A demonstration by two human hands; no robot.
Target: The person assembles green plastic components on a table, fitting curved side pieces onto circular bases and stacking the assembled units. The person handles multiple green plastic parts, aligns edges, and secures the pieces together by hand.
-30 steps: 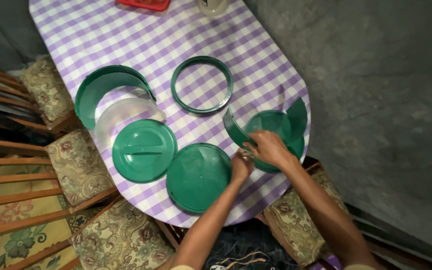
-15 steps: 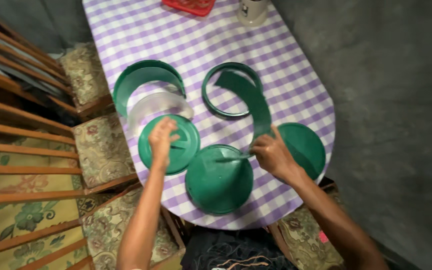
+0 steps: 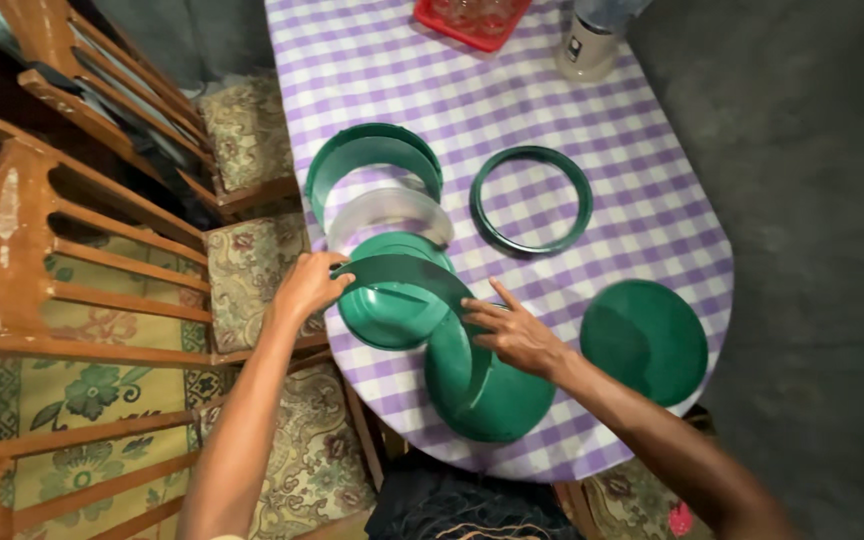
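Since a moment ago, the curved green strip (image 3: 407, 272) has swung down from over the green ring (image 3: 531, 199) and now arches above the round green lid (image 3: 389, 305). My left hand (image 3: 310, 286) pinches its left end, fingers closed on the edge. My right hand (image 3: 514, 333) lies spread open, fingertips pressing the strip's other end against the green disc (image 3: 492, 385) near the desk (image 3: 592, 130) edge. Another green disc (image 3: 644, 342) sits apart to the right.

Left hand (image 3: 309, 285) gripping, right hand (image 3: 512, 335) splayed
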